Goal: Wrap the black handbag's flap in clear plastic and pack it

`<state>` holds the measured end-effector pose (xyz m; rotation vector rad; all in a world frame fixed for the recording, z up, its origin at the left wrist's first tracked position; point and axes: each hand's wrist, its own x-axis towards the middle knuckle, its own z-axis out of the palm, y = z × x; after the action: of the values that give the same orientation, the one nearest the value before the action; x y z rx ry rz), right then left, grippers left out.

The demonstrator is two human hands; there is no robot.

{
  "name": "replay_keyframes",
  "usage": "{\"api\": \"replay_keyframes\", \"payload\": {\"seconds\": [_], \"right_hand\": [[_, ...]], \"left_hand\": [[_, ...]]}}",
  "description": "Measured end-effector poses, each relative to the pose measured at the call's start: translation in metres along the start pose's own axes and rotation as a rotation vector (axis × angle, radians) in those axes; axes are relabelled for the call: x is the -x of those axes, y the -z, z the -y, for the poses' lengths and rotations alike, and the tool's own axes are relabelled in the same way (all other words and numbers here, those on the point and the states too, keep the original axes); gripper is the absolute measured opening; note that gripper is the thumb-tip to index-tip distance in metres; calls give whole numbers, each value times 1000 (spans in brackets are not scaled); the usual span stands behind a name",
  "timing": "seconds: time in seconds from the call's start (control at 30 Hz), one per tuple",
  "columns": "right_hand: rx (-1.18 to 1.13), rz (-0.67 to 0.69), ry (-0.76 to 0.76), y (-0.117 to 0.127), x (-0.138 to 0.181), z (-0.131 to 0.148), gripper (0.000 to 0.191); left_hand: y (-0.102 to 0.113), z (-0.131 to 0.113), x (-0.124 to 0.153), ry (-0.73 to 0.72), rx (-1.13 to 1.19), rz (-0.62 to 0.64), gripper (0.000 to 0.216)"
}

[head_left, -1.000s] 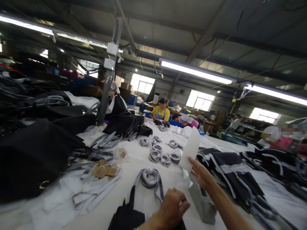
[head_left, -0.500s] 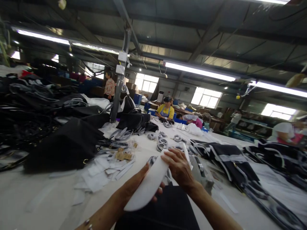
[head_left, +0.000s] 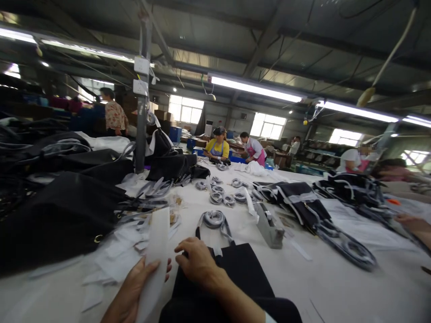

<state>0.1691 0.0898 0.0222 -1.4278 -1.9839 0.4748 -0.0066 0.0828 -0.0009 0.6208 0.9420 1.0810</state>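
Observation:
My left hand (head_left: pixel 129 289) holds a long white strip (head_left: pixel 154 260), stiff and slightly curved, standing upright at the lower middle. My right hand (head_left: pixel 197 261) grips the top edge of a black bag (head_left: pixel 242 278) that lies on the white table (head_left: pixel 323 287) in front of me. A coiled grey strap (head_left: pixel 214 219) lies just beyond the bag. The bag's lower part runs out of the picture.
A grey tape dispenser (head_left: pixel 268 221) stands right of the strap. Black bags (head_left: pixel 63 211) pile up on the left, more (head_left: pixel 299 202) on the right. White paper scraps (head_left: pixel 117 251) and several strap coils (head_left: pixel 218 193) litter the table. A pole (head_left: pixel 141 98) rises behind. Other people work at the far end; another person's hand (head_left: pixel 412 224) shows at right.
The white strip has passed from both hands to my left hand alone and now stands upright. My right hand has dropped onto the black bag's edge. The view has swung slightly right.

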Motion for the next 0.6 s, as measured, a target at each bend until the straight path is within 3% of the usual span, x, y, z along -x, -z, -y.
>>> {"api": "replay_keyframes", "payload": {"seconds": [0.2,0.33,0.5,0.6], "right_hand": [[-88,-114,-101,5,3,-41,28],[-122,-127,-214,7,-6,-66,34],[-85,-29,-191,0,-2,-65,35],[-39,40,-135,-2,-1,-58,38]], "left_hand": [[16,18,-6,5,-249,62,56],[12,25,-22,-115,-281,-23,49],[-1,34,-45,-265,-176,-103,49],[-4,38,-54,-324,-333,-146,43]]}}
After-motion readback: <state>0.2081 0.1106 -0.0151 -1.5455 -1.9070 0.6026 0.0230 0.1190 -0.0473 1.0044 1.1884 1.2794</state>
